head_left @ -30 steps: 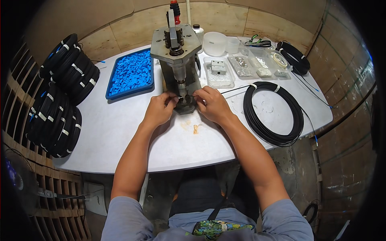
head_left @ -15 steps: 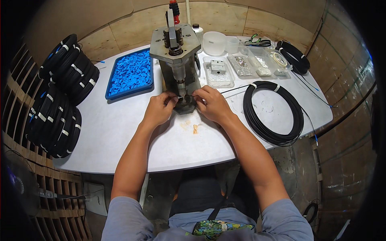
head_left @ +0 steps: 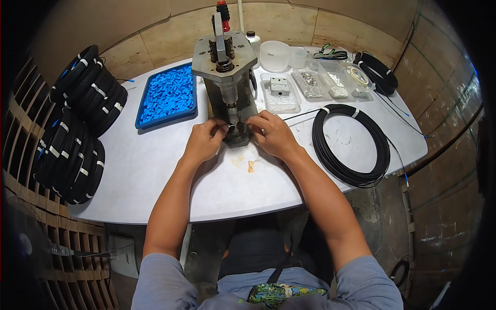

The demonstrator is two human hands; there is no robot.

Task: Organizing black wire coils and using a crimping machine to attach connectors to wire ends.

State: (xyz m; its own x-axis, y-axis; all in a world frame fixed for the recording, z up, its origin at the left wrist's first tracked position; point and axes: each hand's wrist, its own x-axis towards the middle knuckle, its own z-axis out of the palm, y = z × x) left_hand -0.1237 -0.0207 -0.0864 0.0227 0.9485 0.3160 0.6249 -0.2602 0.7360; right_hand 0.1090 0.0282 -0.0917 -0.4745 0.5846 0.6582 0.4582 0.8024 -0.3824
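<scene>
A metal bench press (head_left: pixel 228 70) stands in front of me, its ram pointing down at a small tool area near its base. My left hand (head_left: pixel 205 139) is closed in a pinch at the left of that tool area. What its fingertips hold is too small to make out. From the right, my right hand (head_left: pixel 274 133) pinches a black cable (head_left: pixel 302 115) at the tool. That cable runs right to a large black cable coil (head_left: pixel 319 150) bound with white tape, lying flat on the table. The cable's end is hidden by the fingers and the press.
Left of the press is a blue tray (head_left: pixel 164 122) of small blue parts. Stacked taped cable coils (head_left: pixel 77 160) stand at the far left. Behind my right hand are a clear box (head_left: pixel 281 106) with a metal block, parts boxes (head_left: pixel 312 85), a white tub (head_left: pixel 275 56) and another coil (head_left: pixel 382 77).
</scene>
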